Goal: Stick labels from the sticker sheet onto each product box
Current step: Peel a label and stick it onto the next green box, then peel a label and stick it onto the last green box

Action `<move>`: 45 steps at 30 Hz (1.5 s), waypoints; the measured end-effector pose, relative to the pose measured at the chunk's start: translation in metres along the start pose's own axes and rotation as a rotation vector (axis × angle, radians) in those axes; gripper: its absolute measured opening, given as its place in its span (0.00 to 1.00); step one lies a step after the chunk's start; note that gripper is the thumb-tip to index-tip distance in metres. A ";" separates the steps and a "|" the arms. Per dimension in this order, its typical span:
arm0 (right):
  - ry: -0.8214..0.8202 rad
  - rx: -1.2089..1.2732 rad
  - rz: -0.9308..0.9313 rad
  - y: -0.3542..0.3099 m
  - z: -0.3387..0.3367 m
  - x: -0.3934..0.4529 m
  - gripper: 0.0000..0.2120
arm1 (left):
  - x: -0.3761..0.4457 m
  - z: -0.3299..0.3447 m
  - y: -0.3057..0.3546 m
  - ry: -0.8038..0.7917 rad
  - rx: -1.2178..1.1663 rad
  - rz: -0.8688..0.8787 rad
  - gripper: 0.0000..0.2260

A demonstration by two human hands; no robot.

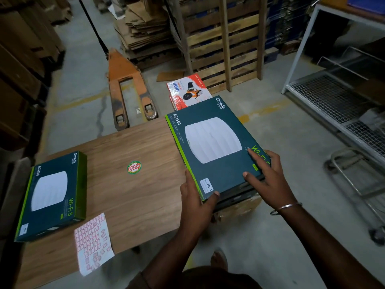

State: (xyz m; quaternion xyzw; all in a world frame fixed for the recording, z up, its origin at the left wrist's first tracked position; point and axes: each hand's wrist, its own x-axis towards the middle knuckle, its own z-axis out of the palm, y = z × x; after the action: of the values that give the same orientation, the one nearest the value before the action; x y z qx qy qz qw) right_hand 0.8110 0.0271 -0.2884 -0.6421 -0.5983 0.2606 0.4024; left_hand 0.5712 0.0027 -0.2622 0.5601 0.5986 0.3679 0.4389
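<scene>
A dark teal product box (210, 142) with a white round device printed on it is held over the right end of the wooden table (133, 188), on top of a stack of similar boxes. My left hand (195, 197) grips its near left corner, thumb on top. My right hand (268, 176) grips its near right edge with fingers spread over the lid. A second box of the same kind (52, 197) lies flat at the table's left end. The sticker sheet (93, 243), with red-bordered labels and several peeled spots, lies near the table's front edge.
A round green and red sticker (134, 167) sits mid-table. An orange pallet jack (129, 88) stands beyond the table, red-white boxes (187, 91) behind the held box. Wooden pallets (220, 42) are at the back, a white wire rack (337, 105) on the right.
</scene>
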 end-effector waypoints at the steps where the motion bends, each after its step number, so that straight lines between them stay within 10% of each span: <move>1: 0.002 0.003 -0.002 0.001 -0.001 -0.001 0.34 | 0.000 0.000 0.000 -0.001 0.001 0.000 0.45; 13: 0.026 -0.193 0.041 -0.018 -0.009 -0.003 0.33 | 0.002 -0.007 -0.007 -0.045 -0.042 0.031 0.45; 18: 0.106 -0.273 -0.234 -0.068 0.003 0.000 0.22 | 0.005 -0.030 0.000 0.046 -0.049 0.058 0.37; 24: -0.168 0.035 -0.423 -0.146 0.069 0.005 0.11 | 0.009 -0.093 0.001 0.121 -0.044 0.197 0.15; 34: -0.544 0.091 -0.450 -0.221 0.257 -0.016 0.10 | -0.012 -0.255 -0.109 0.373 0.013 -0.062 0.10; 45: -1.022 -0.158 0.070 -0.249 0.482 -0.025 0.27 | 0.005 -0.482 -0.267 0.570 0.276 -0.424 0.23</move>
State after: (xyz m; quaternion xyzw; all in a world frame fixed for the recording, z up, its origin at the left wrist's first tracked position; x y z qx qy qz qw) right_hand 0.2746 0.0913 -0.3464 -0.4807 -0.7144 0.5084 0.0002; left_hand 0.0259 0.0052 -0.3460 0.3528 0.8433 0.3257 0.2417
